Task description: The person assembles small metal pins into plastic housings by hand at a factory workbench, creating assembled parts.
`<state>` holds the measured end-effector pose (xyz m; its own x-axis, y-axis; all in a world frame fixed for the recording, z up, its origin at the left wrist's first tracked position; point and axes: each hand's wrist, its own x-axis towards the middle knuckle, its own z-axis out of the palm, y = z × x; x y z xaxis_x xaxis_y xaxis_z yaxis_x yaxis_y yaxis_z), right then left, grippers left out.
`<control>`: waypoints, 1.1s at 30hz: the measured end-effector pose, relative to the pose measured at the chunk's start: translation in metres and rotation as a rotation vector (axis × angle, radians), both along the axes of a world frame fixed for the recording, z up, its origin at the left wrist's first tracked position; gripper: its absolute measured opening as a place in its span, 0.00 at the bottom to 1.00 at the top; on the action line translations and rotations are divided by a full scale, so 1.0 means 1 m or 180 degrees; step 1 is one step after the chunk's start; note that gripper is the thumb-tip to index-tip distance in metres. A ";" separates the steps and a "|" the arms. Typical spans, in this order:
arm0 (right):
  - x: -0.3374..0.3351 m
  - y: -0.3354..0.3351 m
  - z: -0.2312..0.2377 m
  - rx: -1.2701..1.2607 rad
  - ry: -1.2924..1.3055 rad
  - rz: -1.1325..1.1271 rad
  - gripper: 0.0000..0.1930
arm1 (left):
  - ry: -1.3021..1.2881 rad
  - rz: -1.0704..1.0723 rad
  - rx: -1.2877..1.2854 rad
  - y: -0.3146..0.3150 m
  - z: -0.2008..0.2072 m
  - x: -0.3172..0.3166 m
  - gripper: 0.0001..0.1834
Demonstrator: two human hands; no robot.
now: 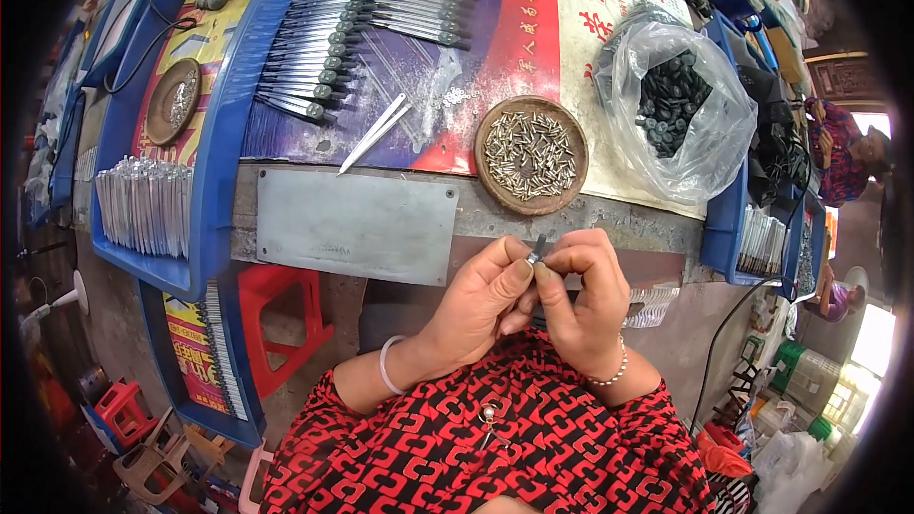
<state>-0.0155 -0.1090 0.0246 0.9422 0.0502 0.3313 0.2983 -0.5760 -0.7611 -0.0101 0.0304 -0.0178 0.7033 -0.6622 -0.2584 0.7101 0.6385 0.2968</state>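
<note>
— Crowded desk (590, 219); its near edge runs just beyond both hands, with a grey metal plate (357, 224) lying at that edge.
— And the fingers?
— Left hand (476, 300) and right hand (586, 295) pinch one small metal part (538, 249) together, over the lap.
— Containers?
— Round dish (531, 155) holds screws; clear bag (681, 109) holds dark pieces.

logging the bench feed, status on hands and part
Left hand and right hand both pinch a small metal piece. Dish of screws just beyond. Nothing between.
</note>
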 end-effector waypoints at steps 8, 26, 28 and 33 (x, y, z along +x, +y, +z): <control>-0.009 0.008 0.003 0.0378 0.0106 -0.0194 0.08 | 0.0198 -0.0098 -0.0141 -0.003 0.014 0.002 0.09; -0.009 0.009 -0.002 0.0352 -0.0285 -0.0208 0.07 | -0.0055 -0.0118 -0.0319 -0.001 0.005 0.001 0.11; -0.012 0.010 -0.007 0.0078 -0.0554 -0.0386 0.08 | 0.0030 -0.0100 -0.0278 -0.002 0.004 0.000 0.11; -0.007 -0.005 0.000 0.0263 -0.0342 0.0145 0.10 | -0.0072 -0.0173 -0.0503 0.001 0.003 -0.001 0.12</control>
<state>-0.0221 -0.1143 0.0242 0.8984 0.0605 0.4350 0.4051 -0.4966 -0.7676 -0.0108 0.0315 -0.0151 0.6699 -0.7305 -0.1326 0.7391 0.6393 0.2120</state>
